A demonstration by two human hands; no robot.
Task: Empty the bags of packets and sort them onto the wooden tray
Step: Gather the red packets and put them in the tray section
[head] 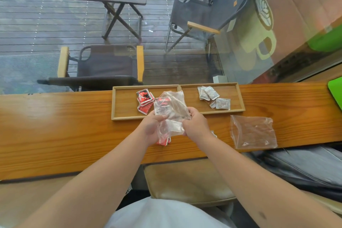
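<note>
A clear plastic bag [171, 109] is held up over the counter by both hands. My left hand [151, 126] grips its left side and my right hand [195, 126] grips its right side. Below the hands, a red packet [163, 141] lies on the counter, and the edge of a white packet [213, 133] shows beside my right wrist. The wooden tray [127, 116] has two compartments. Red packets [145, 101] lie in the left one and white packets [212, 97] in the right one.
A second clear bag [253, 132] lies flat on the wooden counter [64, 126] to the right of my hands. A green object [335, 90] sits at the counter's far right. Beyond the glass stand folding chairs and a dark table.
</note>
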